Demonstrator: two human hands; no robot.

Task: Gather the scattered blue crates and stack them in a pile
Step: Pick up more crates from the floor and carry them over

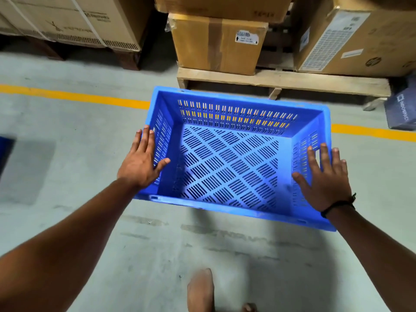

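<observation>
The step in hand looks like taking hold of one blue crate (227, 163) by its two short sides so it can be carried off to a pile. The crate sits open side up and empty over the grey floor (78, 176), just on the near side of the yellow line (90, 97) and near the front edge of a wooden pallet (292, 83) that carries a cardboard box (216, 43). With the blur and the shadow under its near edge, I cannot tell whether it rests on the floor or is just clear of it. Both arms reach forward and down, nearly straight. The left hand (141, 161) lies over the crate's left rim, fingers straight along the outside of the wall and thumb dropped inside. The right hand (326, 179), with a black band (337, 204) on its wrist, lies over the right rim with fingers spread and straight and thumb inside. Neither hand has closed round anything; they look flat and relaxed against the plastic. To do this well, I would curl the fingers under the rims or into the handle slots before lifting, and match the two holds front to back so the crate comes up level and does not swing. The slotted walls probably flex, so a firm hold beats squeezing inward with flat palms. A bare foot (200, 289) stands near the crate's near edge and should be kept clear. A dark blue shape (5, 154) at the floor's left edge may be another crate, but too little shows to tell, and no pile is in view.
</observation>
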